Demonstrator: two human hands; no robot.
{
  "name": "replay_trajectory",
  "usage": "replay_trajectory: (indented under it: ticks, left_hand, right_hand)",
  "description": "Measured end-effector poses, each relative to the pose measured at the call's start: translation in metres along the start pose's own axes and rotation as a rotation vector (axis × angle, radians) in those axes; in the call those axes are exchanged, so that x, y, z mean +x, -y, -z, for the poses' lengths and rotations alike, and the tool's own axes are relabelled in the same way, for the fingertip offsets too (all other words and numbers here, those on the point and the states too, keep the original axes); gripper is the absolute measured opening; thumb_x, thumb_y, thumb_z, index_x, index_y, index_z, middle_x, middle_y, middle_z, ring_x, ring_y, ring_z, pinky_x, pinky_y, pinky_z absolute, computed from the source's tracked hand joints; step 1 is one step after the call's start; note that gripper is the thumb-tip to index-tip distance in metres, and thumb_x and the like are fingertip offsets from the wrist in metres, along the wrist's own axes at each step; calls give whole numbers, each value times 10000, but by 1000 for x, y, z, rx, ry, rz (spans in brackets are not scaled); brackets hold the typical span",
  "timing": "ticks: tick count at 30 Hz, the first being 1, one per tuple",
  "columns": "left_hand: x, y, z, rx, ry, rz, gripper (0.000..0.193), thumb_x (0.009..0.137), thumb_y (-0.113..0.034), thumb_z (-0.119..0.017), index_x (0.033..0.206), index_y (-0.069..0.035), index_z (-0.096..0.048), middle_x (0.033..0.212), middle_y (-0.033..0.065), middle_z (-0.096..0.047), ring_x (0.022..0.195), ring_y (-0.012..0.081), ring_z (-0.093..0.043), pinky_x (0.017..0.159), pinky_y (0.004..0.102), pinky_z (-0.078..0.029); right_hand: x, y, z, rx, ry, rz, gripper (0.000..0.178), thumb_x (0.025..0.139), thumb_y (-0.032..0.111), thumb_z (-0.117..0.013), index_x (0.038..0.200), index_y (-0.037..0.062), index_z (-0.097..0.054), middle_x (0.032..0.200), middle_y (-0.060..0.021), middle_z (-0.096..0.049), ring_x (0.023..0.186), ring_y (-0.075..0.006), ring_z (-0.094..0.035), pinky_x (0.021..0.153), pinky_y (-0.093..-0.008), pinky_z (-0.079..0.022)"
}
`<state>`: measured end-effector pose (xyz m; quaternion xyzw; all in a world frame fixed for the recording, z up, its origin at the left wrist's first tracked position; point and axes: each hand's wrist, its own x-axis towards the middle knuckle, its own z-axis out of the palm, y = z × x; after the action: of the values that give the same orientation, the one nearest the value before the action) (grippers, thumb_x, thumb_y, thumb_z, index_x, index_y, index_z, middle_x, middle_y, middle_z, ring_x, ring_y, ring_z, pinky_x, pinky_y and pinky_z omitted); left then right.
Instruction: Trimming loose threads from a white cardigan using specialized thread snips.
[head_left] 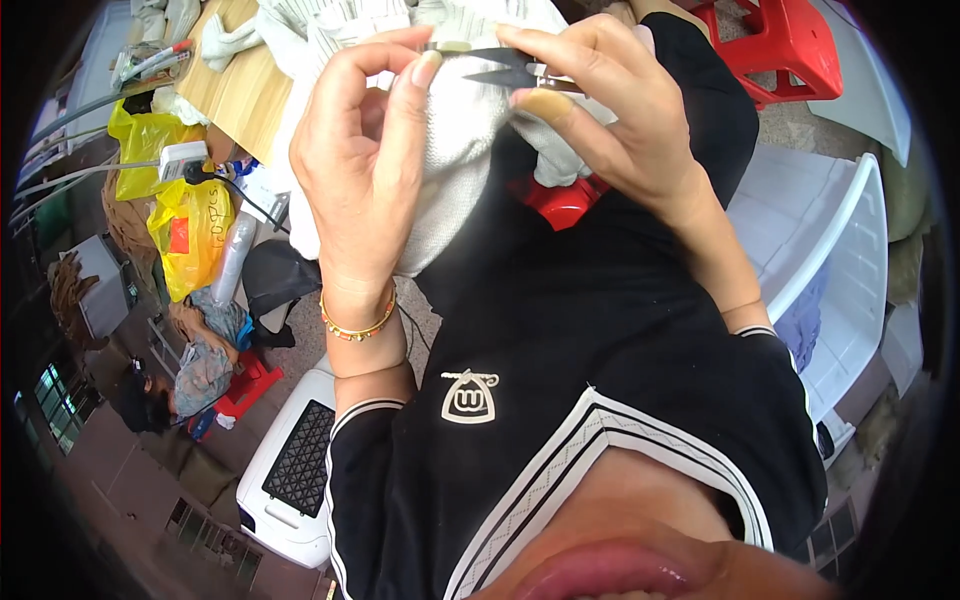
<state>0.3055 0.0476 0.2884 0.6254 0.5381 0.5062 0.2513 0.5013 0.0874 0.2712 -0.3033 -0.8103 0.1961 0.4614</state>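
My right hand grips a pair of thread snips, thumb below and fingers above. Their dark blades are apart and point left toward my other hand. My left hand is closed in a pinch, thumb against forefinger, right by the blade tips. A small pale greenish piece shows at those fingertips, too small to name. Beneath both hands a white knitted garment with thin grey stripes at its far part drapes over my lap and up onto the table.
A wooden tabletop lies at the far left, with pens in a clear holder. Yellow plastic bags and a power adapter hang beside it. A white plastic crate stands right, a red stool beyond. Someone sits far left.
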Motion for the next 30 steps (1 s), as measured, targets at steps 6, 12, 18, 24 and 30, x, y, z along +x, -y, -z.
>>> replay_trajectory:
  ticks: [6,12,18,24,30]
  left_hand:
    - [-1,0,-1,7,-7,23,66,943,-60,-651,976,-5,-638,938,15,-705,613,7,-491,551,175,-398]
    - [0,-1,-3,9,-25,39,81,944,-66,-653,995,-5,-635,808,-21,-643,603,1,-466,539,175,-372]
    - [0,0,-1,58,-24,55,92,959,-97,-642,992,-11,-631,678,-46,-540,566,4,-406,511,185,-310]
    - [-1,0,-2,64,-4,60,111,966,-119,-637,983,-10,-627,676,-22,-541,579,22,-422,523,197,-334]
    - [-1,3,-3,74,-40,23,121,964,-122,-636,983,-4,-623,703,9,-570,635,62,-491,571,220,-404]
  right_hand:
    - [13,19,15,-200,101,-128,362,798,189,-781,1136,80,-709,788,-22,-543,704,-182,-531,651,-334,-319]
    - [13,24,16,-232,72,-129,360,777,192,-779,1115,89,-717,788,-12,-516,694,-182,-511,634,-344,-320]
    - [12,22,11,-262,53,-116,344,780,184,-774,1107,92,-719,803,-14,-515,706,-186,-509,639,-347,-329]
    - [12,18,14,-305,79,-80,322,804,178,-758,1110,86,-717,823,-30,-533,727,-197,-521,650,-341,-346]
    - [14,17,20,-108,98,-163,309,830,164,-742,1118,54,-711,793,-50,-550,718,-211,-529,634,-331,-364]
